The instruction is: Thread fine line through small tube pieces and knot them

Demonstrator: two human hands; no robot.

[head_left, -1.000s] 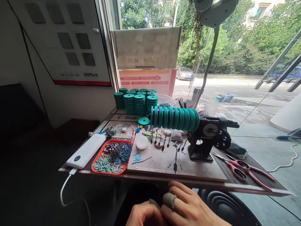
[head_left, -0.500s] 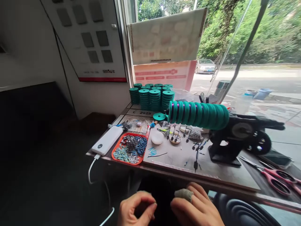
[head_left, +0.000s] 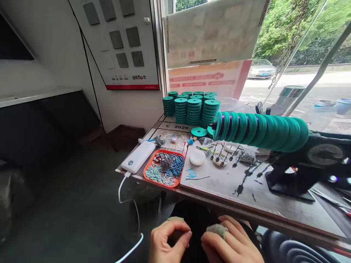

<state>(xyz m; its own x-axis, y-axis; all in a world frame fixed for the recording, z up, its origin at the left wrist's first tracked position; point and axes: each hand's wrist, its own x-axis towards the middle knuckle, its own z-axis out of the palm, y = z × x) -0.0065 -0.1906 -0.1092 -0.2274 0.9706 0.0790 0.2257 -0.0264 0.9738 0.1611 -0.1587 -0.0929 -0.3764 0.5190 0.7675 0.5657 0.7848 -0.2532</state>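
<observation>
My left hand (head_left: 170,241) is in front of the table's edge, thumb and forefinger pinched together; whatever is between them is too small to make out. Close beside it, my right hand (head_left: 234,241) has its fingers curled in, with greyish wrapping (head_left: 218,230) around one finger. Its fingertips are partly hidden, and I cannot see what they hold. A narrow gap separates the two hands, both over dark clothing. Beyond them, an orange tray (head_left: 146,176) holds small blue, pale green and silvery pieces in separate heaps.
A black stand (head_left: 290,175) carries a row of green spools (head_left: 260,131) at the right. More green spools (head_left: 181,109) are stacked at the back. A white power bank (head_left: 138,157) with a cable, a white disc (head_left: 197,157) and scissors (head_left: 333,201) lie on the table.
The view has turned left, so the table and spools appear farther right. Both hands keep nearly the same pose, the left still pinched and the right still curled.
</observation>
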